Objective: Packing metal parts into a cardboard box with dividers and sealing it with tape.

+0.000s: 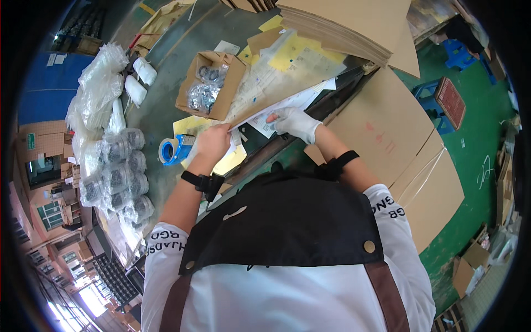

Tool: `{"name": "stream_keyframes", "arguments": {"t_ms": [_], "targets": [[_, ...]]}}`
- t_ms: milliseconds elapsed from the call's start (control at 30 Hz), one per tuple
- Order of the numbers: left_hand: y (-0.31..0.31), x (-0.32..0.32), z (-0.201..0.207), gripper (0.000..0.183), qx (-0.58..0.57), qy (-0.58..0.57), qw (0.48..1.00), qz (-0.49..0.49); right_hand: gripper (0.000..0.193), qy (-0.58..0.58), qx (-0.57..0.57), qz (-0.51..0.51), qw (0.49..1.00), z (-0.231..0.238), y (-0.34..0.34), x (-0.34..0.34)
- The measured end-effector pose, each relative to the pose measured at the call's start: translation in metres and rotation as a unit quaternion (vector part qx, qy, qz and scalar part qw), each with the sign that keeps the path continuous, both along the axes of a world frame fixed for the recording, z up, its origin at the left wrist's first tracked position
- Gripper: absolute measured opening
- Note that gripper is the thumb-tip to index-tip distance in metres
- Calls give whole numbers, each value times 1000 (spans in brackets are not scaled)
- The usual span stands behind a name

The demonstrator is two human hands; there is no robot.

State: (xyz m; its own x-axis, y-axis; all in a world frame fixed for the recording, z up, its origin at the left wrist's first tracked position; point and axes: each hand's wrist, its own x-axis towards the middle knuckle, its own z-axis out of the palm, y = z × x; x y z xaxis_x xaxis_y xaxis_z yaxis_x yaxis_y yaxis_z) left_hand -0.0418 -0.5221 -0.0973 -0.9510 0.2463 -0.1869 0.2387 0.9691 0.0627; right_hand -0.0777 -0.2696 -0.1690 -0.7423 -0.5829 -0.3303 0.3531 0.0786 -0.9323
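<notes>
My left hand (214, 145) is bare and closed, its fingertips pinching the near corner of a large, partly see-through sheet (265, 91). That sheet is lifted along its near edge, and white printed papers (296, 105) show beneath it. My right hand (297, 124) wears a white glove with the thumb tip bare. Thumb and fingers are apart over the edge of the white papers, and nothing shows between them. Beside my left hand stands a blue tape dispenser (176, 150). Yellow papers (232, 159) lie under and around my left wrist.
Beyond my left hand an open cardboard box (228, 88) holds bagged ring-shaped parts. Plastic-wrapped bundles (116, 177) are piled on the table's left side. Stacked cardboard sheets (337, 33) lie at the back; larger cardboard (387, 133) is to the right. A stool (442, 105) stands on the green floor.
</notes>
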Motion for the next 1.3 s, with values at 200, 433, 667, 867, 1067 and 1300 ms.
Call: {"name": "stream_keyframes", "arguments": {"t_ms": [200, 433, 667, 867, 1067, 1300], "targets": [[-5, 0, 5, 27, 12, 8, 1000, -8, 29, 499, 289, 189, 795, 17, -66, 35], [-1, 1, 6, 25, 2, -22, 1000, 3, 27, 468, 377, 69, 796, -8, -117, 47], [-7, -1, -1, 15, 29, 3, 999, -42, 24, 324, 495, 3, 806, 5, -120, 36], [-4, 13, -25, 43, 51, -22, 996, -68, 35, 140, 406, 16, 903, 42, -70, 47], [-2, 49, -92, 101, -5, -25, 996, -91, 29, -215, 243, -347, 880, 54, 49, 199], [-2, 41, -94, 94, 46, 22, 991, -121, 22, -272, 141, -669, 677, 12, 133, 341]]}}
